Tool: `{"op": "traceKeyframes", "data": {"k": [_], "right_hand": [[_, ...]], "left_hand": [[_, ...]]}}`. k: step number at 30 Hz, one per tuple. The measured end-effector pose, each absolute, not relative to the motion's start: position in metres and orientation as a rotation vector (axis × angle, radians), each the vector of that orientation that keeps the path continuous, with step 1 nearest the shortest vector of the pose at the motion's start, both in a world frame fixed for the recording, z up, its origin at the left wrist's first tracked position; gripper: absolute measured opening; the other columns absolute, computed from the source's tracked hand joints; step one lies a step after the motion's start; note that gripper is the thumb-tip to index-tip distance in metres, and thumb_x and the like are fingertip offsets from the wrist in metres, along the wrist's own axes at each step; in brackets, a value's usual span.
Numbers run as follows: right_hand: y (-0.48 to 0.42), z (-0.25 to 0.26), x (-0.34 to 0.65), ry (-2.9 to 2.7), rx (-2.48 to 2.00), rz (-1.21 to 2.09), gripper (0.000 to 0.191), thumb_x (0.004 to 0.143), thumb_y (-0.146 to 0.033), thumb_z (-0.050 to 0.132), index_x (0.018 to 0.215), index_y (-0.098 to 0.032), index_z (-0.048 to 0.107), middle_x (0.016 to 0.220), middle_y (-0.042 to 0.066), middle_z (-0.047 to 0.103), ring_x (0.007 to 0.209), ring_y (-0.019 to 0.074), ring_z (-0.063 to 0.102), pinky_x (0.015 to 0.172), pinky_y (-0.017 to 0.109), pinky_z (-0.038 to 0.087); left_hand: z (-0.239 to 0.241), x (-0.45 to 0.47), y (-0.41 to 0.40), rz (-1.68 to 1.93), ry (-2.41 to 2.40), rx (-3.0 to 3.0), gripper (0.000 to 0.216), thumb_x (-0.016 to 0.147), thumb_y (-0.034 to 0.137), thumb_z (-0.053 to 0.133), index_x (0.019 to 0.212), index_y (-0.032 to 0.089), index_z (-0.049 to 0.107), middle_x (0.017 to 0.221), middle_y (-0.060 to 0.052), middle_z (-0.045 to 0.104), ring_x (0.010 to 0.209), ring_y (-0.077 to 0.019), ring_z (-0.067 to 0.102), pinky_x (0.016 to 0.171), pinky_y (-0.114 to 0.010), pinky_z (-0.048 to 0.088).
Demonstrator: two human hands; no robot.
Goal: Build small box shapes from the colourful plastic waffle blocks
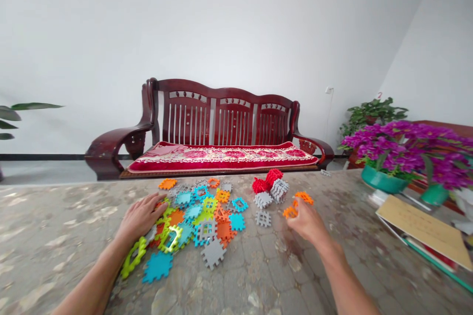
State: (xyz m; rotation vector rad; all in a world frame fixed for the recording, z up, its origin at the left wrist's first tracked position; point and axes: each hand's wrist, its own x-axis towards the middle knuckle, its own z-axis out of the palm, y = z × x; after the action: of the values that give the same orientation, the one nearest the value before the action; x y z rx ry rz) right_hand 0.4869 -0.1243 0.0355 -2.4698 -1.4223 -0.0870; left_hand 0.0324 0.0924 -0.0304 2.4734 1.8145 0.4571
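A loose heap of interlocking plastic tiles with notched edges, in blue, green, orange and grey, lies on the table. My left hand [142, 215] rests on the heap's left edge, fingers stretched out over a green tile [170, 214]. On the right, my right hand [306, 221] has its fingers closed on an orange tile [290, 212], partly hidden by the fingers. Another orange tile [305, 198] lies just beyond that hand. Between the hands are stacked red tiles [274, 176], a stack of grey tiles [279, 190] and a flat grey tile [263, 218].
The patterned table [254, 275] stretches across the foreground. Purple flowers in a green pot [384, 179] and a brown envelope on books [424, 229] occupy its right side. Behind it stands a dark wooden bench [229, 103] with a red seat cover [221, 160].
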Motion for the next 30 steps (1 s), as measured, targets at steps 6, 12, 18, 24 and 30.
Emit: {"op": "traceKeyframes", "data": {"k": [6, 12, 18, 24, 30], "right_hand": [[-0.116, 0.059, 0.531, -1.166, -2.476, -0.117, 0.072, 0.07, -0.03, 0.06, 0.137, -0.01, 0.044, 0.113, 0.014, 0.068, 0.101, 0.0248, 0.065, 0.082, 0.029, 0.045], [-0.1, 0.066, 0.551, -1.113, -2.574, -0.164, 0.073, 0.071, -0.029, 0.06, 0.138, -0.005, 0.043, 0.111, 0.018, 0.069, 0.101, 0.028, 0.066, 0.08, 0.031, 0.046], [-0.097, 0.064, 0.552, -1.164, -2.652, -0.246, 0.058, 0.074, -0.026, 0.058, 0.128, -0.005, 0.053, 0.11, 0.021, 0.067, 0.105, 0.0286, 0.064, 0.085, 0.033, 0.045], [-0.111, 0.064, 0.523, -1.208, -2.409, -0.384, 0.038, 0.081, -0.028, 0.054, 0.117, -0.018, 0.062, 0.11, 0.011, 0.067, 0.104, 0.0233, 0.061, 0.088, 0.031, 0.043], [-0.117, 0.035, 0.446, -1.684, -2.02, -0.18, 0.024, 0.086, -0.024, 0.052, 0.104, -0.024, 0.068, 0.107, 0.005, 0.067, 0.104, 0.0196, 0.058, 0.092, 0.03, 0.043]], "left_hand": [[-0.03, 0.034, 0.092, 0.526, 1.812, 2.478, 0.058, 0.089, 0.053, 0.032, 0.131, 0.025, 0.061, 0.139, -0.008, 0.058, 0.126, -0.0277, 0.054, 0.109, -0.041, 0.037], [-0.029, 0.034, 0.091, 0.507, 1.807, 2.469, 0.058, 0.089, 0.052, 0.032, 0.132, 0.024, 0.06, 0.141, -0.009, 0.057, 0.128, -0.029, 0.053, 0.11, -0.044, 0.036], [-0.028, 0.034, 0.089, 0.491, 1.812, 2.467, 0.058, 0.09, 0.052, 0.03, 0.132, 0.024, 0.059, 0.141, -0.009, 0.056, 0.129, -0.0283, 0.052, 0.11, -0.043, 0.035], [-0.028, 0.034, 0.09, 0.508, 1.82, 2.467, 0.057, 0.09, 0.052, 0.032, 0.131, 0.025, 0.06, 0.14, -0.008, 0.057, 0.128, -0.0278, 0.053, 0.11, -0.042, 0.035], [-0.028, 0.034, 0.09, 0.518, 1.828, 2.476, 0.056, 0.089, 0.052, 0.032, 0.129, 0.026, 0.061, 0.138, -0.006, 0.059, 0.125, -0.027, 0.055, 0.108, -0.041, 0.038]]}}
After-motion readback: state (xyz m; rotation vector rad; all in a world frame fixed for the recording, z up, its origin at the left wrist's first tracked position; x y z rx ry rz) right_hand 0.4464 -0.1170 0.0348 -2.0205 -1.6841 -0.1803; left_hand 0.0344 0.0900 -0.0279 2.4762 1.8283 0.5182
